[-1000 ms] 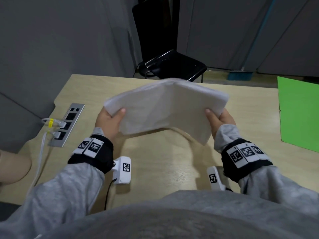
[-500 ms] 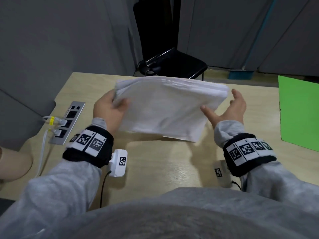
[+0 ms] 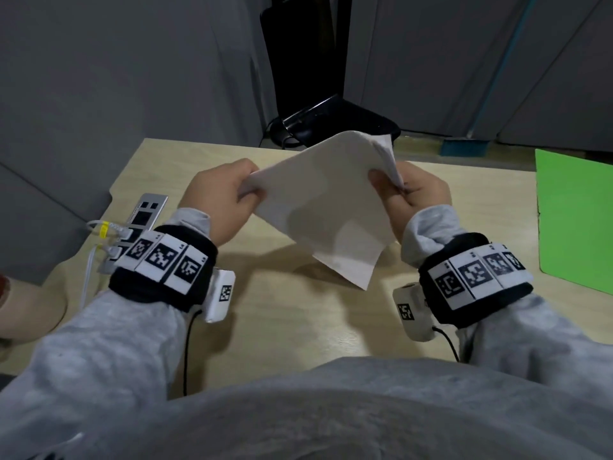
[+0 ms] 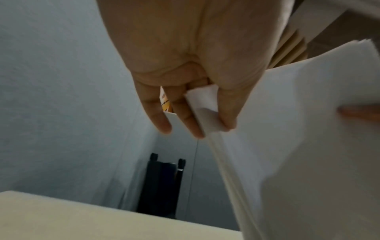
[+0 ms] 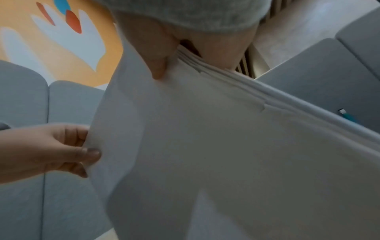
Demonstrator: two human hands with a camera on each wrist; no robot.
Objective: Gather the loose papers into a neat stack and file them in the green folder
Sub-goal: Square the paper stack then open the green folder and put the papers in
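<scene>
The bench spreads out under both my hands, and I see no sheet left lying on the part of it in view, so I judge the gathering done. Well off beyond my right hand, at the bench's edge, the green folder lies flat and apart from everything I hold; whether it is open or closed I cannot tell. Filing has not begun.

Between my hands hangs the stack of papers, lifted clear of the bench and tilted on a diagonal, one corner pointing down toward my body. My left hand pinches the stack's left corner, thumb on the near face and fingers curled behind. My right hand pinches the opposite side the same way, thumb pressed on the front.

The stack is not yet neat, I think: in the right wrist view the sheet edges step out from one another just below my thumb, fanned rather than flush.

What is left, as I judge it, is squaring those edges, carrying the stack past my right hand, and setting it into the folder.
</scene>
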